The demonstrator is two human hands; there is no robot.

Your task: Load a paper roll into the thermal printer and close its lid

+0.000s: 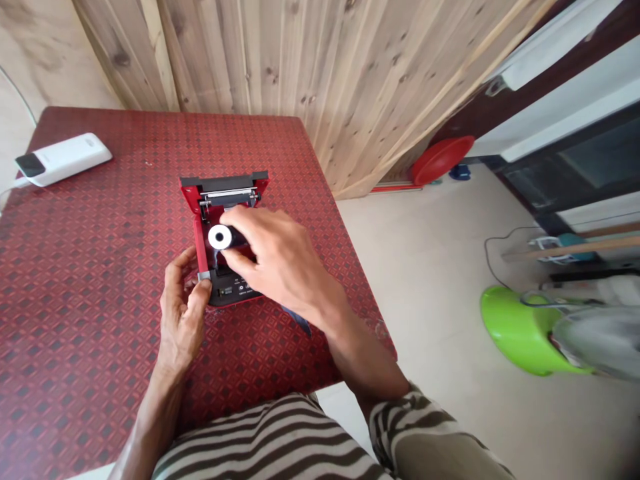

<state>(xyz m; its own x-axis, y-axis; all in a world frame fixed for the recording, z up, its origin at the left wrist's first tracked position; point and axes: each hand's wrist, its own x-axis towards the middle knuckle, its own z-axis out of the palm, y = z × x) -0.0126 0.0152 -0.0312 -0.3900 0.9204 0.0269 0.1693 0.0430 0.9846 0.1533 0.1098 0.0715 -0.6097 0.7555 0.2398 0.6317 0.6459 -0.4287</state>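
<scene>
A small red and black printer [207, 200] lies on the red patterned table [100, 267] with its lid open toward the far side. My right hand [277, 260] is closed on a white paper roll [219, 237] and holds it over the printer's open compartment. My left hand [183, 310] grips the printer's near left corner, thumb and fingers pinched on its edge.
A white power bank [63, 158] with a cable lies at the table's far left. The table's right edge drops to a tiled floor with a green fan base [520, 330], a red basin [443, 158] and cables. Wooden wall panels stand behind the table.
</scene>
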